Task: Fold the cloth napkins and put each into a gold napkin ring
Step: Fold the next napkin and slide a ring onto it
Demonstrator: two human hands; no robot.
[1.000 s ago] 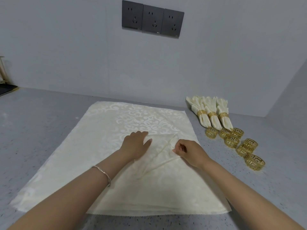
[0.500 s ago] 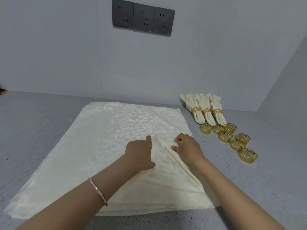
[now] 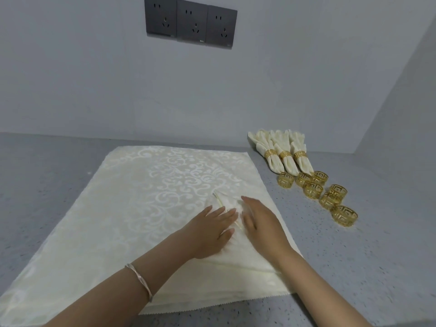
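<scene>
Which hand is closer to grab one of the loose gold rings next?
Probably the right hand. The loose rings sit on the counter to the right of the cloth pile, on that hand's side. The left hand would have to cross over it. Both lie flat on the folded napkin.

Fold crease point(image 3: 218, 201) runs under left grip point(image 3: 208, 228), right grip point(image 3: 260, 223); napkin stack point(image 3: 141, 208) layers, perhaps several, uncountable; forearms point(image 3: 118, 284) cropped below.

Open counter to the left and near right, clutter at the far right.
Bare counter point(image 3: 47, 185) flanks the flat napkin stack point(image 3: 165, 185) on both sides. Seven loose gold rings point(image 3: 312, 190) cluster near the stack's far right edge, with three ringed napkins point(image 3: 284, 153) behind them, near the back wall point(image 3: 94, 79).
</scene>
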